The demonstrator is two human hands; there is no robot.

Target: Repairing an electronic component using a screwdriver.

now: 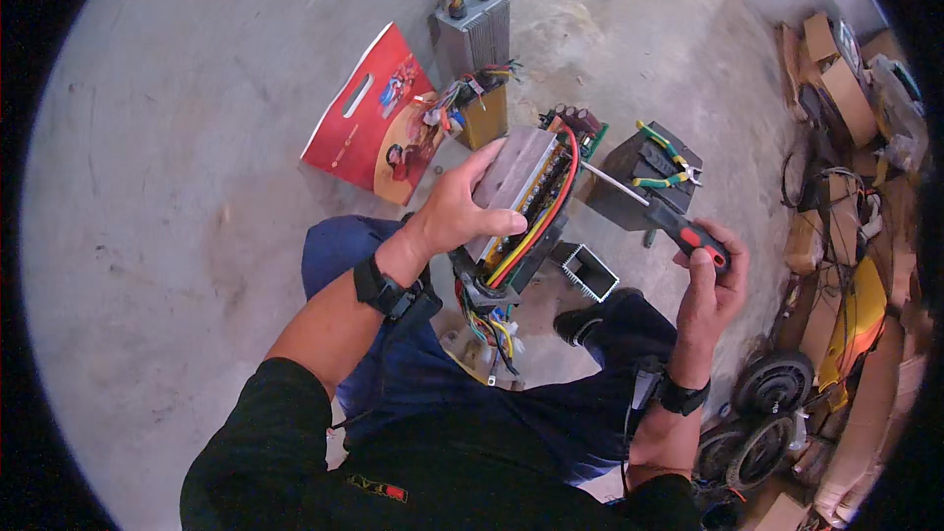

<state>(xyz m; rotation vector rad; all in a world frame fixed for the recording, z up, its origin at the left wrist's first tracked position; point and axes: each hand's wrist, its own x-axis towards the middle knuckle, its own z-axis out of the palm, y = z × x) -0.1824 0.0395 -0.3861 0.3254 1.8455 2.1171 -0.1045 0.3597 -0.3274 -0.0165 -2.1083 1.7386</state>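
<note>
Grey-sided circuit assembly [536, 202] clamped in left hand [452, 211], thumb across near face, held left of black box [624, 159]. Step looks like screwdriver work at assembly's right edge; next move likely calls for steady left hold, controlled tip. Screwdriver [678, 231] gripped in right hand [716, 290], shaft angled up-left; tip contact unclear.

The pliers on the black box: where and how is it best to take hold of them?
Probably best by both handles of the pliers, coming from above: they lie on top of the black box, handles spread and pointing to the picture's left, metal jaws to the right. Nothing appears to cover the handles.
</note>
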